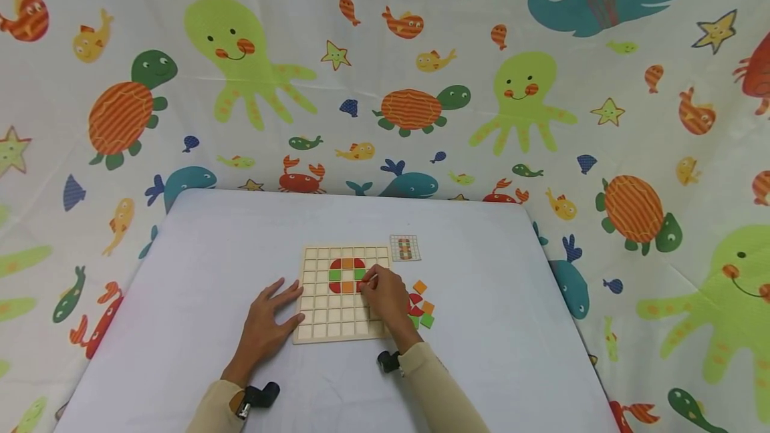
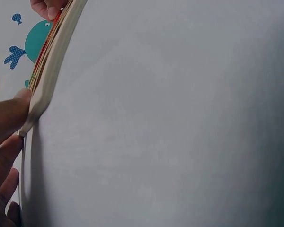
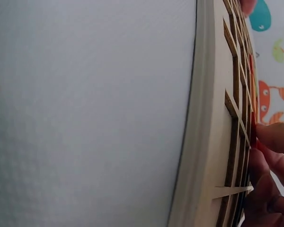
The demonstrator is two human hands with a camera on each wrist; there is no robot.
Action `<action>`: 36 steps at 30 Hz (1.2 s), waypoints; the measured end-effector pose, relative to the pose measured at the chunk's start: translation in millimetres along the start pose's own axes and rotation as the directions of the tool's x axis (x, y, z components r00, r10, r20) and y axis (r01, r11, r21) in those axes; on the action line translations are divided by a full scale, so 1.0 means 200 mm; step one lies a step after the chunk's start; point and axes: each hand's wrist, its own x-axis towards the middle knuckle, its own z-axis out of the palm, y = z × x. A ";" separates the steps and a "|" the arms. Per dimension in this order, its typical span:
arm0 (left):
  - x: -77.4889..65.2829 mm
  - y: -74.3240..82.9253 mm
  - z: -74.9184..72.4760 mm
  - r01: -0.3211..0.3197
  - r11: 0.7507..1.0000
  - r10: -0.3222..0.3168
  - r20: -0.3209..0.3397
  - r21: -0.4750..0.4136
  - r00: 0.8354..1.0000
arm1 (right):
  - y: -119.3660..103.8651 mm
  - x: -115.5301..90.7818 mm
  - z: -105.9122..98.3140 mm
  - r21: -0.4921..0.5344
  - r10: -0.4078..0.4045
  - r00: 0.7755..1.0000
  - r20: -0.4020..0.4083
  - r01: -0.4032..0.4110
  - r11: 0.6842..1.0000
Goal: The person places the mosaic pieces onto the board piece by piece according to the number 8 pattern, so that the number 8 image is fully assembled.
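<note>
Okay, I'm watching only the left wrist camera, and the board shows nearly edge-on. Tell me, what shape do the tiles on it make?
Observer: From the head view, the red, orange and green tiles make a ring with an empty middle on the board.

Operator: Got it. Are there any tiles off the board?

Observer: Yes, a few loose tiles in those same colours lie to the right of it.

Operator: And anything else close by?

Observer: A small card printed with a coloured pattern lies by the board's far right corner.
</note>
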 end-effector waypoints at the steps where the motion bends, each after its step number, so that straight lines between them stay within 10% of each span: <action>1: 0.00 0.00 0.00 0.003 1.000 -0.003 0.002 0.001 1.000 | 0.00 0.00 0.00 0.001 -0.005 1.000 -0.002 0.005 1.000; 21: 0.00 -0.01 0.01 0.006 1.000 -0.006 0.005 0.004 1.000 | 0.12 -0.04 -0.10 0.138 -0.035 0.999 -0.031 0.039 0.990; 36: 0.00 0.00 0.01 0.005 1.000 -0.005 0.007 0.010 1.000 | 0.37 -0.13 -0.36 0.028 0.234 0.960 -0.154 -0.233 0.972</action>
